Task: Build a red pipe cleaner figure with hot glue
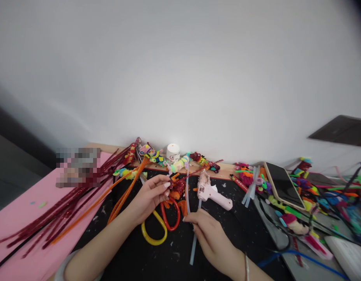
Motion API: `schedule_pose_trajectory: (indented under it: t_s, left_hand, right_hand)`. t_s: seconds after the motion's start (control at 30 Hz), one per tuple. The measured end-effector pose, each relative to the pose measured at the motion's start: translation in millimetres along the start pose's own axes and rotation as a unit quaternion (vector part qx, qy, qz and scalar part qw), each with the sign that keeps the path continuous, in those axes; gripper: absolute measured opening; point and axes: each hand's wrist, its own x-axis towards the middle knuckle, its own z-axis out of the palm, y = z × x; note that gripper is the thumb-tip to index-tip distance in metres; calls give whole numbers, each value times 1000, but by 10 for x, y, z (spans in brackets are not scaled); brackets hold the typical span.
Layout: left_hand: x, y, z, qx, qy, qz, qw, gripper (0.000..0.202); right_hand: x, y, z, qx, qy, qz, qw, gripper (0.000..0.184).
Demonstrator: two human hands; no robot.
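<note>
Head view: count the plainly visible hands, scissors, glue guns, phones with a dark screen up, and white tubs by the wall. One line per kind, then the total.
Left hand and right hand: 2
Scissors: 1
Glue gun: 1
Phone: 1
White tub: 1
Total: 6

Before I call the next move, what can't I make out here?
All in the head view:
Scissors: blades mostly hidden behind the left hand.
Red glittery piece: gripped part covered by that hand.
Clear strip: the right hand hides whether it is pinched.
White tub: lettering too small.
White object: cut off at lower right.
Pixelated patch over the pink sheet: contents blurred out.
</note>
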Motion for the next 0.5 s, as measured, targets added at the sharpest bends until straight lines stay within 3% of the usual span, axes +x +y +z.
schedule_pose_trajectory:
  t_s: [0.2, 0.4, 0.5]
  left_hand:
    - [-3, -2, 1, -2, 0, 2, 1000, 20]
    - [-1, 5, 9, 1, -10, 3, 1000, 17]
    - [1, 4, 7, 0, -12, 2, 1000, 16]
  right_hand:
    - [-3, 0, 5, 1, -48, -11, 999, 31]
    - [-17, 11, 32, -6, -42, 8, 999, 41]
    - [-35, 6, 44, -1, -25, 17, 1000, 32]
